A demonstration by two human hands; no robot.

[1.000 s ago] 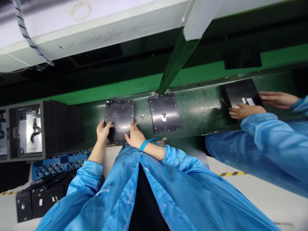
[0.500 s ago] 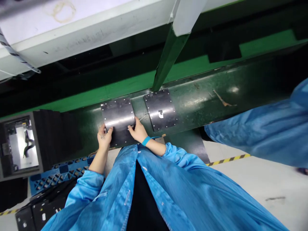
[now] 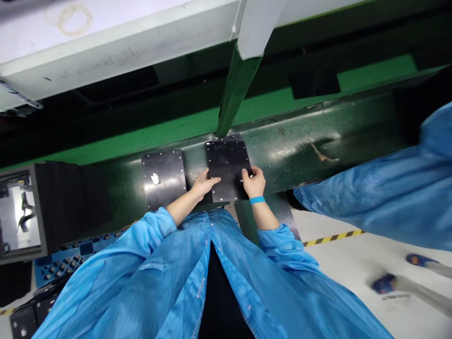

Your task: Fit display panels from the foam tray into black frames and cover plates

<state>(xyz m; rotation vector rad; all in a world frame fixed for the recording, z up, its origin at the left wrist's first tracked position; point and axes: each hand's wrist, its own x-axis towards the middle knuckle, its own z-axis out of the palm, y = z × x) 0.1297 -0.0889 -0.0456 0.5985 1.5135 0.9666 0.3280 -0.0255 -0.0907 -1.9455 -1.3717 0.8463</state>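
Note:
A flat black rectangular panel [image 3: 228, 162] with small pale dots, probably holes, along its edges lies in front of me. The dark edge of another sheet shows beyond its far side. My left hand [image 3: 204, 183] grips its left edge, thumb on top, fingertips partly hidden. At the right edge, my right hand [image 3: 254, 182], with a blue wristband [image 3: 257, 200], is closed with curled fingers; a small pale bit shows by the fingers, too small to name. To the left lies a second black panel [image 3: 164, 176], carrying a torn white label [image 3: 155, 179].
The panels rest on a dark green bench [image 3: 282, 160], with a green post [image 3: 235, 94] behind them. A dark box with a bright window [image 3: 26, 212] stands left. A co-worker's blue sleeve [image 3: 363, 188] reaches in from the right; a walking person's shoe [image 3: 384, 284] shows behind.
Both hands have moved right with the unlabelled panel, from the left position onto the right one. A labelled panel now shows at the left; the right panel's label is covered.

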